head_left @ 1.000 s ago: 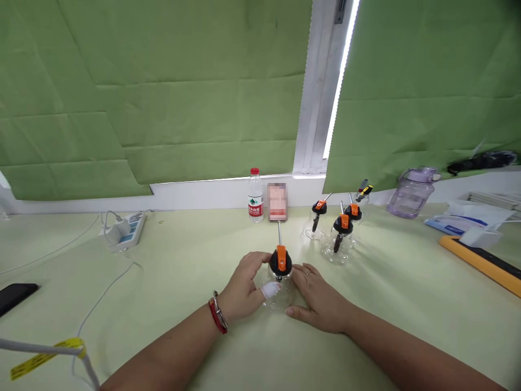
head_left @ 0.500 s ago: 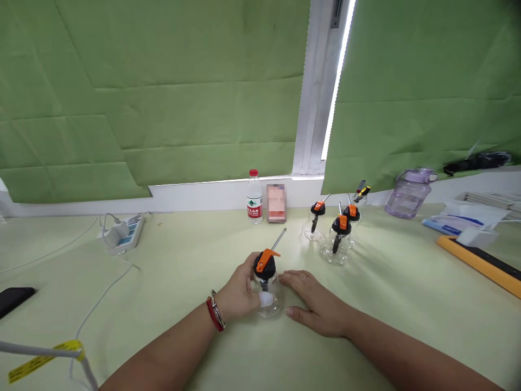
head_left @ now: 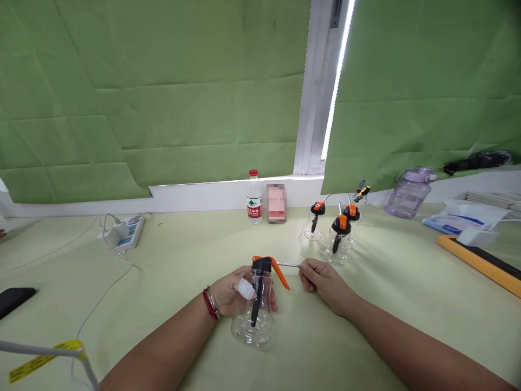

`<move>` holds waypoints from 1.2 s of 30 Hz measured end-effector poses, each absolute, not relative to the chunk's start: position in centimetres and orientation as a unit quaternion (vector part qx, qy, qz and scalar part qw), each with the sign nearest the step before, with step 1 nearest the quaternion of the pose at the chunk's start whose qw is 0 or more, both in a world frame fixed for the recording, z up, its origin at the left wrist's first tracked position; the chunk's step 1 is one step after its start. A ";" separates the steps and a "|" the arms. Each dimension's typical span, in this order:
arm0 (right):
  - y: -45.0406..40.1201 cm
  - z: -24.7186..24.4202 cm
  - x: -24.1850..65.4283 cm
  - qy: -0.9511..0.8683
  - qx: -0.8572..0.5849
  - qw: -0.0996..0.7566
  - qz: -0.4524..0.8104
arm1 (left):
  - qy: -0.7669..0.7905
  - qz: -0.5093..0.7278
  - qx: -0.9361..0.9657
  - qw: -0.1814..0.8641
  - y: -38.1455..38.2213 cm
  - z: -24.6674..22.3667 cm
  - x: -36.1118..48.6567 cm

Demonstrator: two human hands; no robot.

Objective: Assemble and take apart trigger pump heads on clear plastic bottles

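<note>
My left hand (head_left: 232,293), with a white wrap on its thumb, is closed around a clear bottle (head_left: 252,328) with a black lid (head_left: 261,264). An orange lever (head_left: 280,273) slopes down to the right from the lid. Below the lid runs a dark strip (head_left: 256,304); whether it lies inside or outside the bottle is unclear. A thin metal rod (head_left: 288,265) sticks out sideways to the right at lid height. At its far end, my right hand (head_left: 325,282) pinches the rod. The bottle is tilted, its base toward me.
Similar lidded bottles (head_left: 341,225) stand at the back right, near screwdrivers (head_left: 362,193). Behind are a water bottle (head_left: 254,203) and a phone (head_left: 277,203). A purple jug (head_left: 409,195) and orange-black bar (head_left: 480,263) are right; a power strip (head_left: 130,233) and cables lie left.
The bottle has tipped so its lid side faces me and the rod, which pointed up and away, now points right. My right hand has closed on the rod's end.
</note>
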State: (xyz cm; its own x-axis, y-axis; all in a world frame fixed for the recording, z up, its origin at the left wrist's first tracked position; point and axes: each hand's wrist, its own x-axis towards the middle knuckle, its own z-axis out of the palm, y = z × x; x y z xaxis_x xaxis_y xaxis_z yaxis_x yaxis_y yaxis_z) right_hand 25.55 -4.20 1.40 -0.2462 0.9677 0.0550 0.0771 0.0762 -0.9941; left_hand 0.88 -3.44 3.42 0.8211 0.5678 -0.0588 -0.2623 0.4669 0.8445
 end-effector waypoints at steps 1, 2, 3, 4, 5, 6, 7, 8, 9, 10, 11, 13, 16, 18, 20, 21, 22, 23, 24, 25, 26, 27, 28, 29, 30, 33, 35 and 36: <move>-4.2 1.4 25.5 -0.595 -0.442 0.429 0.515 | 0.177 0.261 0.454 0.833 -3.5 3.4 0.9; -4.2 1.4 25.4 -0.596 -0.446 0.430 0.512 | 0.193 0.279 0.452 0.825 -3.5 3.4 1.0; -4.2 1.3 25.4 -0.599 -0.448 0.428 0.507 | 0.215 0.301 0.448 0.814 -3.4 3.5 1.1; -4.2 1.2 25.3 -0.604 -0.452 0.424 0.502 | 0.245 0.322 0.445 0.799 -3.4 3.5 1.2; -4.1 1.1 25.3 -0.609 -0.456 0.421 0.495 | 0.279 0.340 0.444 0.781 -3.3 3.4 1.3; -4.0 1.0 25.2 -0.614 -0.461 0.418 0.486 | 0.313 0.352 0.446 0.761 -3.3 3.4 1.5; -4.0 0.8 25.2 -0.619 -0.464 0.415 0.479 | 0.342 0.361 0.448 0.743 -3.2 3.4 1.6; -3.9 0.7 25.1 -0.623 -0.465 0.414 0.474 | 0.365 0.367 0.452 0.727 -3.0 3.3 1.8; -3.8 0.7 25.1 -0.625 -0.463 0.413 0.474 | 0.380 0.372 0.454 0.715 -2.9 3.2 1.9; -3.6 0.6 25.0 -0.624 -0.459 0.412 0.481 | 0.388 0.377 0.455 0.708 -2.8 3.1 2.0; -3.3 0.6 24.9 -0.619 -0.453 0.411 0.492 | 0.393 0.382 0.453 0.704 -2.7 3.1 2.0; -2.7 0.7 24.7 -0.598 -0.451 0.408 0.523 | 0.401 0.394 0.447 0.696 -2.5 3.0 2.0; -1.4 0.6 24.0 -0.564 -0.466 0.406 0.548 | 0.413 0.410 0.439 0.685 -2.4 3.1 1.9; -0.7 0.6 23.5 -0.556 -0.468 0.412 0.549 | 0.417 0.419 0.435 0.679 -2.3 3.1 1.9; -0.2 0.5 23.2 -0.555 -0.461 0.421 0.550 | 0.418 0.429 0.431 0.675 -2.1 3.1 1.8; 0.0 0.5 23.0 -0.554 -0.459 0.422 0.552 | 0.418 0.433 0.430 0.673 -2.1 3.1 1.8; 0.1 0.5 23.0 -0.553 -0.460 0.421 0.553 | 0.417 0.436 0.428 0.673 -2.0 3.1 1.8; 0.1 0.5 22.9 -0.552 -0.464 0.418 0.553 | 0.417 0.439 0.426 0.672 -1.9 3.0 1.7; 0.2 0.5 22.9 -0.549 -0.470 0.413 0.553 | 0.417 0.441 0.424 0.673 -1.9 3.0 1.7; 0.2 0.6 22.8 -0.547 -0.477 0.409 0.553 | 0.417 0.442 0.422 0.673 -1.9 3.0 1.7; 0.2 0.6 22.8 -0.545 -0.482 0.406 0.553 | 0.417 0.443 0.421 0.673 -1.8 2.9 1.7; 0.3 0.6 22.8 -0.544 -0.482 0.406 0.554 | 0.417 0.444 0.420 0.673 -1.8 2.9 1.7; 0.3 0.6 22.8 -0.543 -0.480 0.407 0.556 | 0.418 0.444 0.419 0.673 -1.8 2.9 1.6; 0.4 0.6 22.8 -0.542 -0.477 0.409 0.558 | 0.417 0.444 0.419 0.673 -1.8 2.9 1.6; 0.4 0.6 22.8 -0.541 -0.474 0.410 0.561 | 0.417 0.445 0.419 0.673 -1.8 2.9 1.6; 0.5 0.4 22.8 -0.537 -0.474 0.411 0.564 | 0.419 0.444 0.421 0.671 -1.7 2.9 1.6; 0.5 0.3 22.8 -0.535 -0.474 0.414 0.564 | 0.421 0.444 0.422 0.669 -1.7 3.0 1.6; 0.4 0.3 22.8 -0.534 -0.471 0.418 0.564 | 0.422 0.444 0.423 0.668 -1.7 3.0 1.6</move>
State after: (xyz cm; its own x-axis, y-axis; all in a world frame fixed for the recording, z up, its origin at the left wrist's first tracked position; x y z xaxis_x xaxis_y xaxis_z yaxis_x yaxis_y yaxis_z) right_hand 22.80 0.45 0.30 -0.2071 0.9746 -0.0853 0.0324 -0.0804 -0.9962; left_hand 1.59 -1.69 3.01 0.2501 0.9499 -0.1877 -0.2363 0.2479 0.9395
